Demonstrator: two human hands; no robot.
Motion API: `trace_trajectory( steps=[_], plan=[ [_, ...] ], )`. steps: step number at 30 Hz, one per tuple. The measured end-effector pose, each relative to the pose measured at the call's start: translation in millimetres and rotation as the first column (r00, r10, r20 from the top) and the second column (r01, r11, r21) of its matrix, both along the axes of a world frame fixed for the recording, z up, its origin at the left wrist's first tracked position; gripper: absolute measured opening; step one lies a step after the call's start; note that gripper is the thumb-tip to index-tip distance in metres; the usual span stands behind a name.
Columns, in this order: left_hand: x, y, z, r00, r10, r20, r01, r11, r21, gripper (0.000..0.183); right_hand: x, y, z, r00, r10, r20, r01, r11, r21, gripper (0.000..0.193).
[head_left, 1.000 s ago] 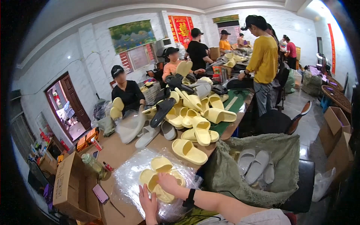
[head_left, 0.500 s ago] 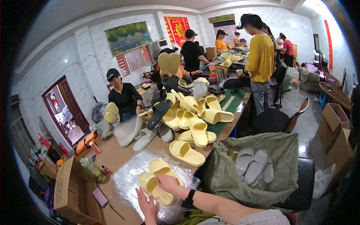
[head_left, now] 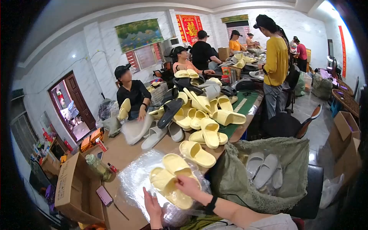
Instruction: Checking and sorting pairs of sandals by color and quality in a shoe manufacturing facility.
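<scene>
A pair of yellow slippers (head_left: 168, 188) lies on a stack of clear plastic bags (head_left: 130, 176) at the near edge of the table. My right hand (head_left: 188, 186) reaches in from the right, its fingers closed at the inner side of the slippers, by the straps. Thin clear film shows around the slippers' lower ends; whether they are inside a bag I cannot tell. My left hand (head_left: 153, 207) stands upright beside their lower left edge, fingers stretched out, palm toward them. Just beyond lies a single yellow slipper (head_left: 197, 154).
A heap of yellow, black and grey slippers (head_left: 195, 111) covers the table's middle. An open carton (head_left: 78, 188), phone (head_left: 104, 195) and green bottle (head_left: 96, 167) stand left. A green sack (head_left: 226, 176) holding grey slippers is right. Across the table, a person in black (head_left: 132, 94) handles plastic.
The whole view has shifted, so the table sits slightly further right. My right hand remains at the slippers, my left beside them. A slipper pair raised behind the heap is lowered onto it.
</scene>
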State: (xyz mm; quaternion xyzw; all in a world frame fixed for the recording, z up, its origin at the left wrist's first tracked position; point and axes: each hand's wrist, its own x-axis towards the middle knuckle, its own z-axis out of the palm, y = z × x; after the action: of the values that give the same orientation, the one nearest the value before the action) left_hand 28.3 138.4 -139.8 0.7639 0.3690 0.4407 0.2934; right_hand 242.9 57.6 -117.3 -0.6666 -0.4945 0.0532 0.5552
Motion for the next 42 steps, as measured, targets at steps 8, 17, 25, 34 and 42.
trace_trajectory(
  steps=[8, 17, 25, 34, 42],
  plan=[
    [3, 2, 0, 0.998, 0.029, -0.058, -0.031, 0.999, -0.035, 0.064, 92, -82, 8, 0.790, 0.106, -0.603, 0.258, 0.835, 0.485, 0.012],
    [11, 0, 10, 0.984, 0.021, -0.178, -0.028, 0.999, -0.037, 0.069, 298, -218, -42, 0.661, -0.416, -0.625, 0.750, 0.338, 0.568, 0.018],
    [1, -1, 7, 0.963, 0.055, -0.262, -0.063, 0.998, -0.023, 0.070, 268, -280, -145, 0.395, -0.918, -0.021, 0.538, 0.251, -0.805, 0.084],
    [9, 4, 3, 0.963, 0.057, -0.262, -0.032, 0.995, 0.099, 0.069, 321, -260, -188, 0.791, -0.583, 0.184, 0.397, 0.262, -0.880, 0.065],
    [9, 4, 5, 0.948, 0.059, -0.312, -0.022, 0.993, 0.120, 0.063, 224, -136, -36, 0.765, -0.546, 0.343, 0.587, 0.809, -0.023, 0.031]
  ],
)
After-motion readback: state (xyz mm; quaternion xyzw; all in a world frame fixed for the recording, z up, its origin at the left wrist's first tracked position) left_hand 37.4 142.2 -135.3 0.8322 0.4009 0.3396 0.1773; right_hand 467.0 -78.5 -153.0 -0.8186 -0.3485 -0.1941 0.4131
